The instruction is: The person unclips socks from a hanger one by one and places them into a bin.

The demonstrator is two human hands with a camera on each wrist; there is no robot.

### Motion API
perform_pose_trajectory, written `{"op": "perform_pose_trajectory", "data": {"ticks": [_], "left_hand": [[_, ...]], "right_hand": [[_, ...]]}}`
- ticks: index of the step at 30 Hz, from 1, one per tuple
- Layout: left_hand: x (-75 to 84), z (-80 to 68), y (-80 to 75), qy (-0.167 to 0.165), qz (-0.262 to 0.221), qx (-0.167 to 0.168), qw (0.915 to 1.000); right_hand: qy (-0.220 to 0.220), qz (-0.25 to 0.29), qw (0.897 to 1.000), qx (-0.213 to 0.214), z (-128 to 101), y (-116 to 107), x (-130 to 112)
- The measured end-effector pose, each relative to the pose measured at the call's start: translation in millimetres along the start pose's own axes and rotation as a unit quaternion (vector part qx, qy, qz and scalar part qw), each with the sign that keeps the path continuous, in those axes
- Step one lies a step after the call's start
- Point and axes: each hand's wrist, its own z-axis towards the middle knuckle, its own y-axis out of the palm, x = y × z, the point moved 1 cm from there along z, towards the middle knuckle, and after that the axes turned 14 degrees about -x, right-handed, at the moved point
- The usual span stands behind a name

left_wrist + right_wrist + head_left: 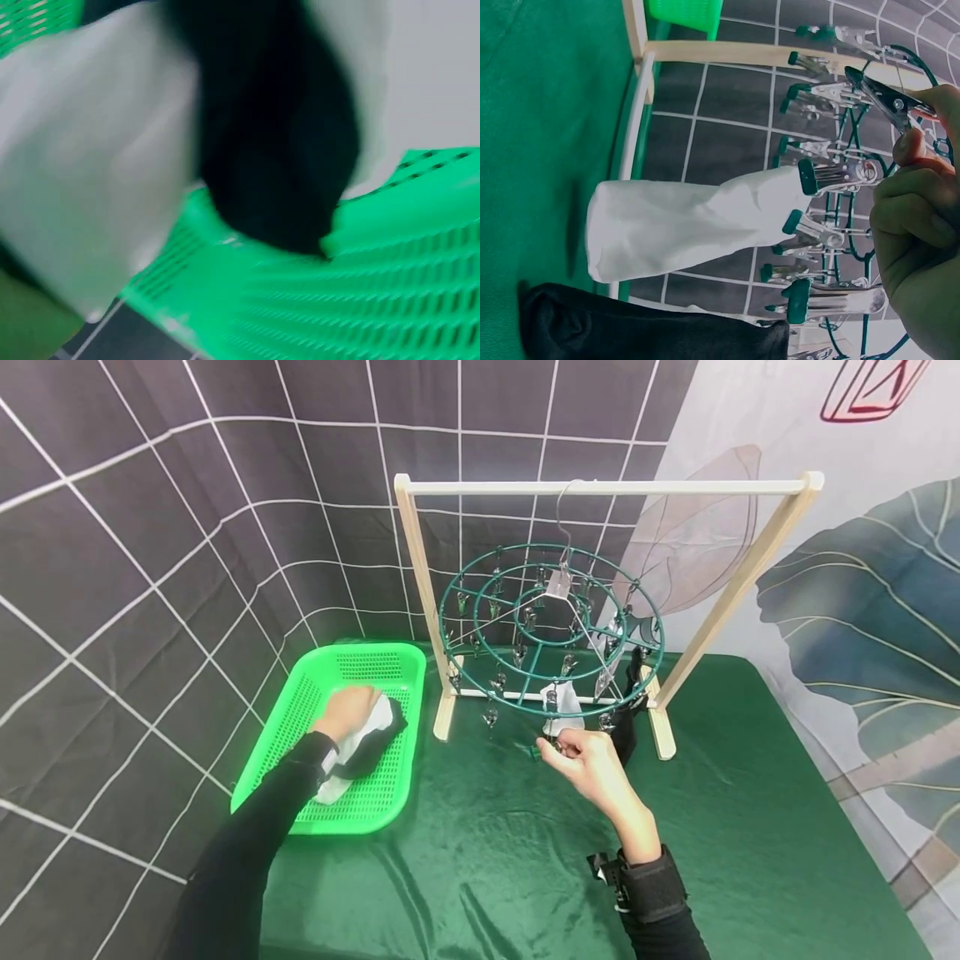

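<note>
Left hand (pixel 348 713): inside the green basket (pixel 384 810), directly over a white cloth (pixel 381 714) and touching it; a dark cloth (pixel 371 753) lies just beside. Its fingers are hidden and the left wrist view is blurred — whether it grips the cloth cannot be told.

Right hand (pixel 592 767): well apart from the left, beneath the near edge of the round hanger (pixel 558 583). Thumb and forefinger pinch a clip (pixel 891 101). Near it, a white sock (pixel 697 225) and a black sock (pixel 652 326) hang from the hanger's clips.

The hanger is hooked over the top bar of a wooden rack (pixel 600 487). Basket and rack stand on a green-covered table (pixel 480 843), basket to the left. Room: a dark gridded curtain (pixel 330 468) behind and left — a patterned drape (pixel 877 618) at right.
</note>
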Motion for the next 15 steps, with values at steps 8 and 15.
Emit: {"op": "perform_pose_trajectory", "data": {"ticks": [8,15], "left_hand": [[-19.9,5.0,39.9,-0.021,0.059,-0.008,0.9980],[-19.5,9.0,58.4,-0.060,0.056,0.040,0.9959]], "right_hand": [[0.006,0.006,1.000,0.004,0.2,1.2,1.2],[0.009,0.007,1.000,0.005,2.0,1.8,2.0]]}}
